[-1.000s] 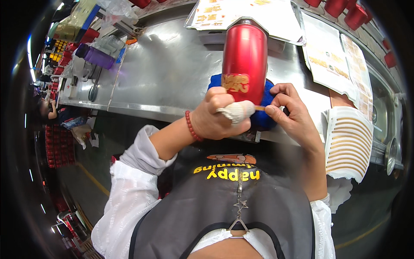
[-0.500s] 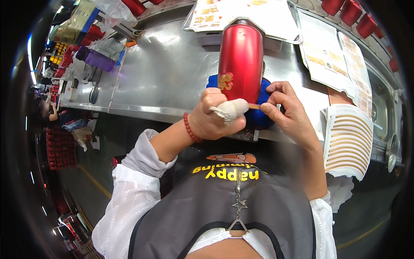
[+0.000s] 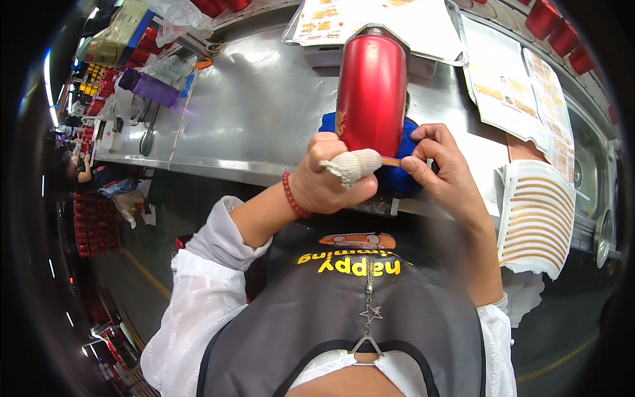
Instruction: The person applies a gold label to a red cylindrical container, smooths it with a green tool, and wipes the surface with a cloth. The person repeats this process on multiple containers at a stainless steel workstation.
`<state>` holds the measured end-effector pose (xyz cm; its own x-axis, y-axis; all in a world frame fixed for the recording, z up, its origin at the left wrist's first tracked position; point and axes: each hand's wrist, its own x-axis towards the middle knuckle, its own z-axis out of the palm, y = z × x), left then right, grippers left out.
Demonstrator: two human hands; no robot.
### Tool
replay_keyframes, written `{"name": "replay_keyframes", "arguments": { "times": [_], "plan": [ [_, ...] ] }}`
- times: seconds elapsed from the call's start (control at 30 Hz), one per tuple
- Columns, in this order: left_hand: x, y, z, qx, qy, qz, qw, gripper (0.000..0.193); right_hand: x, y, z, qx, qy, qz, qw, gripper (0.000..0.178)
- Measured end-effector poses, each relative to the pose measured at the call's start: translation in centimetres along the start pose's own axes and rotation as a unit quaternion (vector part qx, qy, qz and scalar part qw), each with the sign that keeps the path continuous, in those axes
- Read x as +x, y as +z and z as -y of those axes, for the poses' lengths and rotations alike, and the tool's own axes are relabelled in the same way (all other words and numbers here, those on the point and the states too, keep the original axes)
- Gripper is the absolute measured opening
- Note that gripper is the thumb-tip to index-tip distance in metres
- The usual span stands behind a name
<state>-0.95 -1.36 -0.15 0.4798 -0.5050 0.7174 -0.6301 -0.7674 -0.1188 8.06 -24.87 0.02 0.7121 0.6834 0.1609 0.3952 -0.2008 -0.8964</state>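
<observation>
A shiny red metal bottle (image 3: 372, 92) lies over a blue cloth (image 3: 397, 180), its near end toward me. My left hand (image 3: 333, 173) is closed at that near end, against the bottle's left side. A whitish knitted cover (image 3: 354, 165) sleeves one of its fingers, which presses at the bottle's near edge. From there a narrow gold-brown strip (image 3: 391, 161) runs to my right hand (image 3: 440, 171), whose thumb and forefinger pinch its right end. Part of a gold design (image 3: 340, 124) shows on the bottle's left side. The left fingertips are partly hidden behind the bottle.
On the right hangs a white sheet (image 3: 537, 228) with several gold-brown strips. Printed decal sheets (image 3: 506, 89) lie beyond it. A tray (image 3: 456, 33) with more sheets stands behind the bottle. At the left of the metal bench (image 3: 258, 99) is a purple bottle (image 3: 149, 88).
The red bottle has turned on its long axis, carrying the gold design to its left edge. Both hands keep almost the same place and hold.
</observation>
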Motion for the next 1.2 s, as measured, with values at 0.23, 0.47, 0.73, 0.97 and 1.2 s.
{"name": "replay_keyframes", "arguments": {
  "times": [0.23,0.47,0.73,0.97,1.2],
  "plan": [
    [0.3,0.6,-0.7,0.007,0.009,0.05,0.999,0.033,0.0,0.1,-0.2,-0.012,0.002,-0.007,1.0,0.024],
    [3.2,0.5,-0.9,0.119,-0.05,0.066,0.989,0.033,-0.3,0.3,-0.6,0.006,0.005,-0.052,0.999,0.014],
    [-0.6,-0.7,-1.8,-0.171,-0.305,-0.027,0.936,0.052,-2.1,1.4,0.7,-0.09,-0.113,-0.121,0.982,0.038],
    [0.8,-0.3,-1.7,-0.292,-0.405,0.004,0.867,0.066,-3.0,3.1,0.5,-0.15,-0.184,-0.116,0.964,0.053],
    [1.8,-0.4,-1.8,-0.216,-0.392,0.024,0.894,0.071,-2.8,3.3,0.7,-0.171,-0.201,-0.12,0.957,0.06]
  ]
}}
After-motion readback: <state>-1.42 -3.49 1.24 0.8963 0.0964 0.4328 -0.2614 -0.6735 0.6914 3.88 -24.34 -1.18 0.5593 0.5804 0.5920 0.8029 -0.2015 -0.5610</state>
